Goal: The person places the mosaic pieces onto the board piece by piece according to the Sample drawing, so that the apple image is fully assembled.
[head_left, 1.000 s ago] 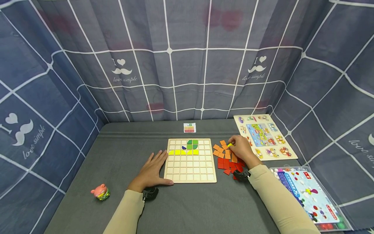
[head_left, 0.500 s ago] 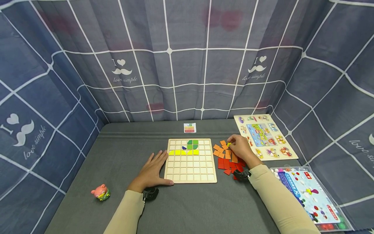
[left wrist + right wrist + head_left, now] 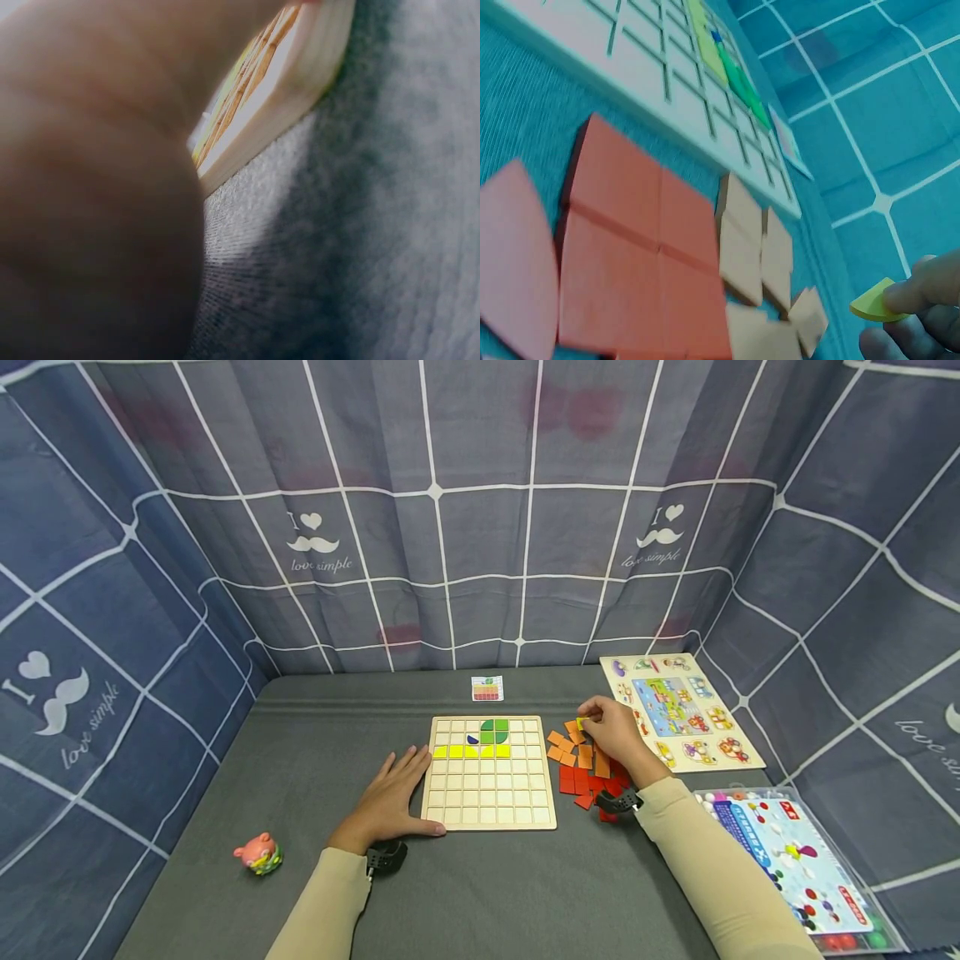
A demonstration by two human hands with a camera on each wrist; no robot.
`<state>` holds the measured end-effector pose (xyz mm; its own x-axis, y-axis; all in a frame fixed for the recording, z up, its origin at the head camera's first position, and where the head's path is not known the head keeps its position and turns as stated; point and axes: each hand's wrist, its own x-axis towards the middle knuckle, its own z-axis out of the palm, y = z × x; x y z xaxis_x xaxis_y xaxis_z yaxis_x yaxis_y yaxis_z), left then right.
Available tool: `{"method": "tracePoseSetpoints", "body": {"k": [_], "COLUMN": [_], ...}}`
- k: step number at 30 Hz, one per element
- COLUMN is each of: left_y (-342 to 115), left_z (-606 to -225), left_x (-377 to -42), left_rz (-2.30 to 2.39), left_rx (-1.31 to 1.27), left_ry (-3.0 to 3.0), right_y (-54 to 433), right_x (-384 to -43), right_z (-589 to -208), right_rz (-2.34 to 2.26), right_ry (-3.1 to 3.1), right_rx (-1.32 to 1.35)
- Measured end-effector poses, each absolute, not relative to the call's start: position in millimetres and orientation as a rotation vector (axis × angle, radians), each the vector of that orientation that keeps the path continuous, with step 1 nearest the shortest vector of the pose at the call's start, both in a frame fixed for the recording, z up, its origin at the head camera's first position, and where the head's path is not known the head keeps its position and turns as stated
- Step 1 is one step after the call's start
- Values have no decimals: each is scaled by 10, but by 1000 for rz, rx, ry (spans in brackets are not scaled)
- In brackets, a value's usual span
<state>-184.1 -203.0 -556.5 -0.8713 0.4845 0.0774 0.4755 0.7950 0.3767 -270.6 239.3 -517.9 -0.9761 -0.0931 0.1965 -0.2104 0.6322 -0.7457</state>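
We see left hand (image 3: 392, 797) palm-down, thumb (image 3: 426, 827) splayed. We note right hand (image 3: 618, 733) pinching, sleeved forearm (image 3: 720, 868) angled inward.

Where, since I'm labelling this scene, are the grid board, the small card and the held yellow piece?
Grid board (image 3: 490, 796): head view, bare lower part.
Small card (image 3: 487, 689): head view, middle of its face.
Yellow piece (image 3: 870, 301): right wrist view, its uncovered face.

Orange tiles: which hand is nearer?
Right. The right hand pinches a yellow piece beside the orange tiles; the left hand is across the grid board, at its left edge.
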Motion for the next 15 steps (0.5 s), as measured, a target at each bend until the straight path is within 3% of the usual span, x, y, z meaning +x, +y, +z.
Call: {"method": "tracePoseSetpoints", "body": {"k": [15], "left_y": [-2041], "left_z": [-5576], "left_x": [-1843], "left_rz": [612], "left_rx": [801], "left_ry": [2961], "right_y": [1989], "right_x": [-2769], "right_z": [-5053], "right_rz": [1410], "right_ry": [-2828], "right_rx": [569]}}
